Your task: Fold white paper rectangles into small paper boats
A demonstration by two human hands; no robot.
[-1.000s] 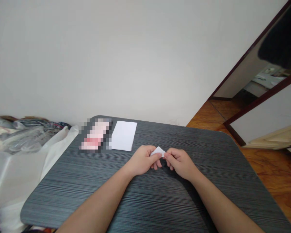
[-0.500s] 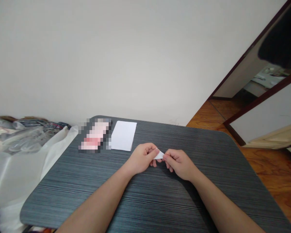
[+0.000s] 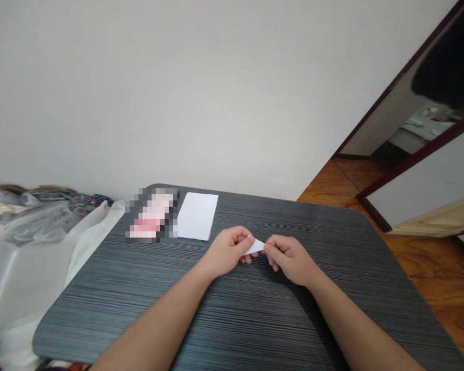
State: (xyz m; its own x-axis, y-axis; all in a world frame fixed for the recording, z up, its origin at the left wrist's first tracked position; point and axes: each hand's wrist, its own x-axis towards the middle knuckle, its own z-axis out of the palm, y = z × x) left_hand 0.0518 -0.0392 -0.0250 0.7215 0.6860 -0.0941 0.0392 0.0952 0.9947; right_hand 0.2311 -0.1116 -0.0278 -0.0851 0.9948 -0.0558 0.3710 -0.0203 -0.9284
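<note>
Pinching the small folded paper (image 3: pixel 257 247) between thumb and fingers of the left grip (image 3: pixel 228 253), with its pointed end nipped in the right grip (image 3: pixel 291 260), over the dark surface (image 3: pixel 235 324). Seemingly folded already into a narrow wedge, not yet let go; impossible to judge whether finished. Near white sheets (image 3: pixel 197 216), apparently unfolded.

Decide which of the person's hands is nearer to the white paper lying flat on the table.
Left. The left hand sits just right of the white paper and closer to the wearer; the right hand is farther right, beyond the left hand.
</note>
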